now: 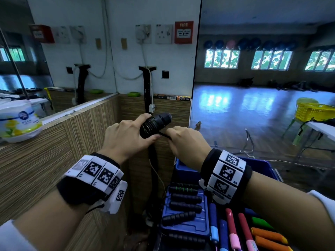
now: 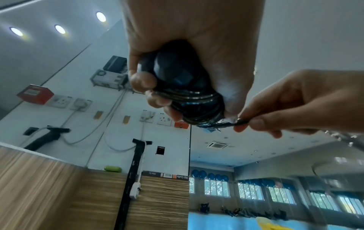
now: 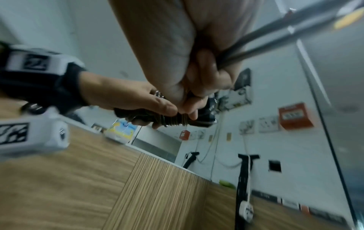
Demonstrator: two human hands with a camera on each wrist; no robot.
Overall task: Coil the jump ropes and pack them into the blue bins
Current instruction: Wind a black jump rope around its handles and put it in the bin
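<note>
My left hand [image 1: 126, 134] grips a pair of black jump rope handles [image 1: 155, 124] with thin cord wound round them in several turns; the left wrist view shows the same bundle [image 2: 183, 87] from below. My right hand [image 1: 183, 140] pinches the loose cord [image 1: 164, 134] just right of the bundle, and the cord [image 3: 256, 46] runs out of its fist in the right wrist view. Below my hands stands a blue bin [image 1: 183, 169] holding several black foam handles [image 1: 184, 198].
Coloured handles in pink, orange, green and blue [image 1: 253, 230] fill the bin's right part. A wood-grain counter [image 1: 54, 145] runs along the left with a white tub [image 1: 18, 122] on it. A mirror wall [image 1: 262, 87] reflects a yellow basket [image 1: 313, 111].
</note>
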